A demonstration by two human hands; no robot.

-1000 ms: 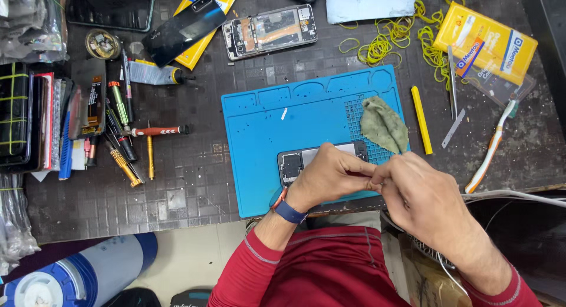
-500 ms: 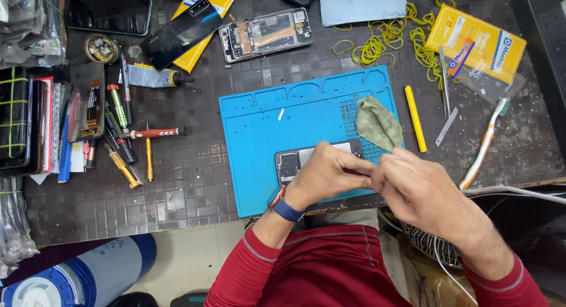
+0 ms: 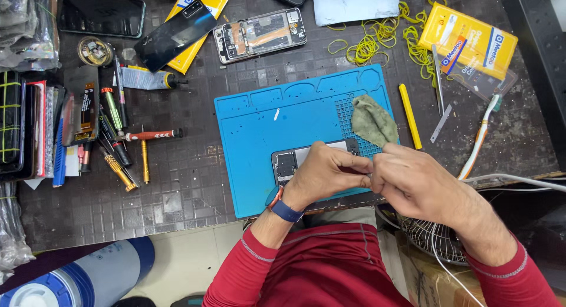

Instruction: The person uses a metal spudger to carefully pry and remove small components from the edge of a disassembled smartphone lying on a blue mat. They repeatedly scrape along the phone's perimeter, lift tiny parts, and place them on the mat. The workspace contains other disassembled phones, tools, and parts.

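- Centrally, the left hand (image 3: 323, 176) rested, fingers curled, on the opened phone (image 3: 295, 159) on the blue mat (image 3: 259, 130).
- The right hand (image 3: 415, 186) met it, fingers pinched together; what it held, I cannot tell.
- A green cloth (image 3: 372, 121) lay just above.

Head camera, steep downward view, near workbench (image 3: 177, 183)

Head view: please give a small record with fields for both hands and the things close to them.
left hand: left hand rests over the opened dark phone
right hand: right hand meets the left one, fingertips together; anything pinched is hidden
surface: blue rubber work mat
near the hands: crumpled green cloth on the mat, yellow plastic stick beside the mat
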